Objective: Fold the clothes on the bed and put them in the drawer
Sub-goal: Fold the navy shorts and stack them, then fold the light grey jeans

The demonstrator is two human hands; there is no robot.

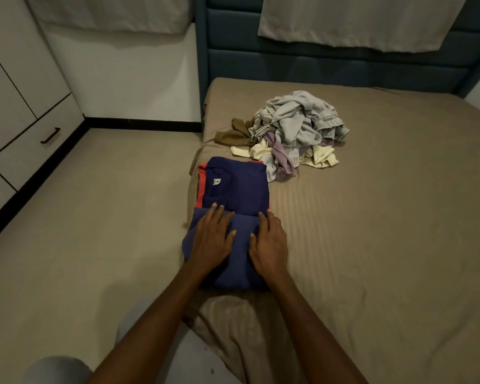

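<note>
Folding was underway: shirt (237, 189) was pressed by flat left hand (211, 239) and right hand (269, 245), fingers straight; another fold seemed due.

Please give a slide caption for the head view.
Both hands press a folded navy shirt flat beside unfolded clothes.

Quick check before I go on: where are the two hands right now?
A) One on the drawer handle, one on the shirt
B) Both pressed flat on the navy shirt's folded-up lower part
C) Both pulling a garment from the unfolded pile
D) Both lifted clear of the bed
B: the left hand and right hand lie flat, fingers straight, on the navy shirt, apart from the unfolded pile.
</note>
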